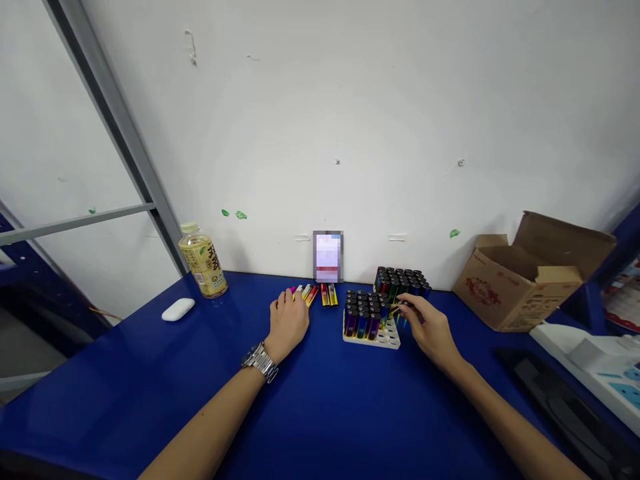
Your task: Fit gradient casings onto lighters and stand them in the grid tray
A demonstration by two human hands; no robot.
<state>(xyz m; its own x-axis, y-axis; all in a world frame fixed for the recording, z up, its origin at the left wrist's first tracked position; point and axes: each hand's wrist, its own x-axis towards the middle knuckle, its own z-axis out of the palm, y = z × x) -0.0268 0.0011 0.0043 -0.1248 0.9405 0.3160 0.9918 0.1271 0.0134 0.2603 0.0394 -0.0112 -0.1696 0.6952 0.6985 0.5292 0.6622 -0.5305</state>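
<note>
A white tray (386, 338) with oval holes holds several upright shiny tubes (361, 323) in purple and blue with black tops. Its right side shows bare holes. Over that side my right hand (428, 327) pinches a small yellowish tube (395, 309), mostly hidden by the fingers; its exact kind I cannot tell. My left hand (289, 321), wearing a metal watch (260, 362), rests with bent fingers over loose coloured tubes (312, 295) left of the tray. The fingertips are hidden, and whether they grip one is unclear. Two red and yellow tubes (329, 295) lie between hand and tray.
Behind the tray stands another block of black-topped tubes (400, 277). A phone-like screen (328, 257) leans on the wall. To the left are a drink bottle (204, 261) and a white case (179, 309); to the right, an open cardboard box (505, 290) and a dark flat object (555, 400).
</note>
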